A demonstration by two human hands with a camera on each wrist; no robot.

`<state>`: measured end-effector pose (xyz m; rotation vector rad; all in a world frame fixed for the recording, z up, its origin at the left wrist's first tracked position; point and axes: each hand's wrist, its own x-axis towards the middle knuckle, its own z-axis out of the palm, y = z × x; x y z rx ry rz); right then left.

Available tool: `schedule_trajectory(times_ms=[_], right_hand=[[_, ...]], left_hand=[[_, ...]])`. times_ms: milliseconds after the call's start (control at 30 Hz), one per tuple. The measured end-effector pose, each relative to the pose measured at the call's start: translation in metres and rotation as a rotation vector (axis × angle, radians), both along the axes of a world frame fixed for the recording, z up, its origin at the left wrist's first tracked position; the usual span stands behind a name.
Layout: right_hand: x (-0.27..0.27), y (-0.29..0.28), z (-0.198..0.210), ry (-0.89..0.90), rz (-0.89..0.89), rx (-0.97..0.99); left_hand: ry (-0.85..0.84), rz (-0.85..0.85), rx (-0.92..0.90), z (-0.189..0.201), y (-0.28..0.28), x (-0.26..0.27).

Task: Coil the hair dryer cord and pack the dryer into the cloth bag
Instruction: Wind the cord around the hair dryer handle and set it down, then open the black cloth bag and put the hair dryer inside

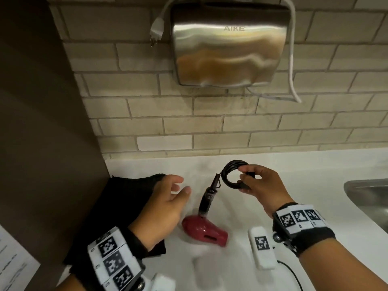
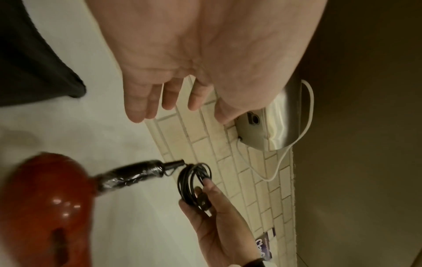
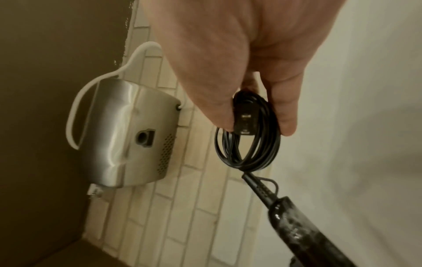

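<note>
On a white tabletop [image 1: 231, 259] lies one red hair dryer [image 1: 204, 229] with a black handle, blurred. The right hand [image 1: 262, 185] pinches its one black coiled cord [image 1: 230, 175] and plug just above the far end. The left hand [image 1: 165, 204] hovers with relaxed, empty fingers beside one black cloth bag [image 1: 130, 196] at left. Keeping the loops pinched should stop them springing apart.

Wall hand dryer [image 1: 228, 45]; steel sink [image 1: 369, 196]
</note>
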<state>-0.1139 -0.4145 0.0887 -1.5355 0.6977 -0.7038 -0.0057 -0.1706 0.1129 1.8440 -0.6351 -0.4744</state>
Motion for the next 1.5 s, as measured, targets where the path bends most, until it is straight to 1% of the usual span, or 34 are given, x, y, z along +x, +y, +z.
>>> schedule_trajectory(times_ms=[100, 167, 233, 300, 367, 467, 600, 733, 767, 833, 900, 933, 967, 1000, 1033, 1067, 1133, 1200, 1267, 1367, 1500], right_hand=[[-0.009, -0.025, -0.025, 0.050, -0.083, -0.025], [-0.018, -0.042, -0.044, 0.131, -0.127, -0.010], [-0.029, -0.055, -0.062, 0.238, -0.178, -0.017], [-0.040, -0.063, -0.079, 0.368, -0.210, -0.084], [-0.049, -0.068, -0.089, 0.466, -0.204, -0.124], [-0.055, -0.079, -0.097, 0.559, -0.188, -0.109], [-0.051, -0.102, -0.107, 0.738, -0.148, -0.177], [-0.044, -0.112, -0.114, 0.789, -0.097, -0.212], [-0.043, -0.110, -0.113, 0.796, -0.099, -0.222], [-0.042, -0.094, -0.100, 0.828, -0.163, -0.291], [-0.035, -0.074, -0.084, 0.816, -0.252, -0.409], [-0.028, -0.061, -0.074, 0.768, -0.253, -0.463], [-0.018, -0.045, -0.065, 0.683, -0.225, -0.518], [-0.007, -0.028, -0.057, 0.575, -0.169, -0.552], [0.005, -0.007, -0.048, 0.447, -0.089, -0.547], [0.016, 0.016, -0.041, 0.338, 0.004, -0.500], [0.039, 0.064, -0.032, 0.220, 0.218, -0.398], [0.064, 0.105, -0.035, 0.208, 0.409, -0.307], [0.093, 0.130, -0.050, 0.281, 0.512, -0.238], [0.133, 0.140, -0.076, 0.362, 0.510, -0.083], [0.157, 0.134, -0.084, 0.417, 0.538, 0.030]], left_hand=[[0.027, 0.043, 0.057, -0.019, 0.028, 0.004], [0.045, 0.066, 0.105, -0.031, 0.046, 0.005], [0.059, 0.068, 0.151, -0.042, 0.062, 0.006], [0.081, 0.077, 0.190, -0.051, 0.075, 0.008], [0.101, 0.099, 0.213, -0.059, 0.087, 0.012], [0.122, 0.162, 0.208, -0.069, 0.100, 0.018], [0.158, 0.207, 0.176, -0.078, 0.109, 0.024], [0.177, 0.216, 0.143, -0.085, 0.112, 0.028], [0.176, 0.220, 0.133, -0.086, 0.113, 0.027], [0.162, 0.219, 0.121, -0.086, 0.115, 0.026], [0.149, 0.213, 0.119, -0.084, 0.115, 0.023], [0.142, 0.214, 0.117, -0.082, 0.115, 0.022], [0.130, 0.217, 0.116, -0.081, 0.115, 0.022], [0.117, 0.220, 0.117, -0.079, 0.114, 0.021], [0.110, 0.220, 0.115, -0.076, 0.113, 0.021], [0.104, 0.220, 0.112, -0.074, 0.111, 0.021], [0.083, 0.227, 0.105, -0.069, 0.107, 0.023], [0.047, 0.239, 0.094, -0.065, 0.105, 0.025], [0.026, 0.239, 0.094, -0.061, 0.105, 0.026], [0.014, 0.240, 0.112, -0.058, 0.106, 0.026], [-0.014, 0.249, 0.152, -0.051, 0.109, 0.026]])
